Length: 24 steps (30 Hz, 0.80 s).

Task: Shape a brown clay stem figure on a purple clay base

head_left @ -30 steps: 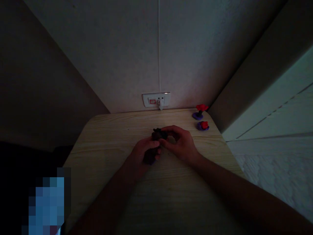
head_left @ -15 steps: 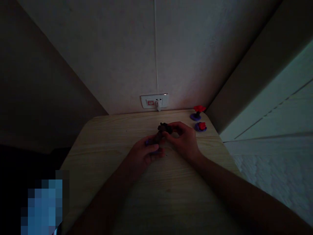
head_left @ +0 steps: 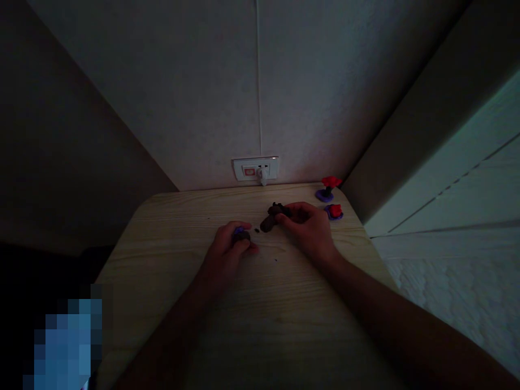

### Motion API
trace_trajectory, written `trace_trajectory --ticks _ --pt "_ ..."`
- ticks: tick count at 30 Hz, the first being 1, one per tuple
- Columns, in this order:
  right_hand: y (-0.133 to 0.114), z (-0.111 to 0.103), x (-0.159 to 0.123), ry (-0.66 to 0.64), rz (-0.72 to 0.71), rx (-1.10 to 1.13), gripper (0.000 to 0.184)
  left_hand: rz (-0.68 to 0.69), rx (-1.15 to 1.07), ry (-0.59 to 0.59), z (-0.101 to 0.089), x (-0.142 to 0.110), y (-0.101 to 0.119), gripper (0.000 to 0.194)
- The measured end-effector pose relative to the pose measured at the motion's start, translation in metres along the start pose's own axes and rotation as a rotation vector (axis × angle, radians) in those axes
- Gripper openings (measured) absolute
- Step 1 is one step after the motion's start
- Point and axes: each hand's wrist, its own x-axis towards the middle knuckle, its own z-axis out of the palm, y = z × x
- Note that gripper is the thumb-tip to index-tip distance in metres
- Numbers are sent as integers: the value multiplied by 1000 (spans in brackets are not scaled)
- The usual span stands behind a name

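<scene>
In the dim light, my right hand (head_left: 306, 225) pinches a dark brown lump, looking like modelling clay (head_left: 268, 223), with a wider, ragged upper end. It is held just over the wooden tabletop. To its left, the curled fingers of my left hand (head_left: 227, 244) hold a purple base with a dark stub (head_left: 241, 234) on it. A gap separates the two pieces. Between them lies a small dark crumb (head_left: 257, 231). The fingers partly cover both pieces.
On the right back corner of the tabletop (head_left: 182, 216) stands a red flower model (head_left: 331, 182) on a purple base. In front of it sits a red lump (head_left: 335, 210) on another purple base. A wall socket (head_left: 255, 169) with a white plug is behind.
The dark figure has come apart into two pieces. My left hand has moved left with the purple base; my right keeps the upper lump. A crumb now shows between them.
</scene>
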Motion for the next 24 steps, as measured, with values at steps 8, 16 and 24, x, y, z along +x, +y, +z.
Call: trace_trajectory --ticks 8,16,24 --pt "-6 -3 -3 -27 63 16 34 173 385 64 -10 1 4 33" --pt "-8 -4 -2 -14 115 17 34 361 672 211 -19 6 5 26" --pt "-6 -2 -11 -102 92 67 34 628 717 73 9 -20 17 42"
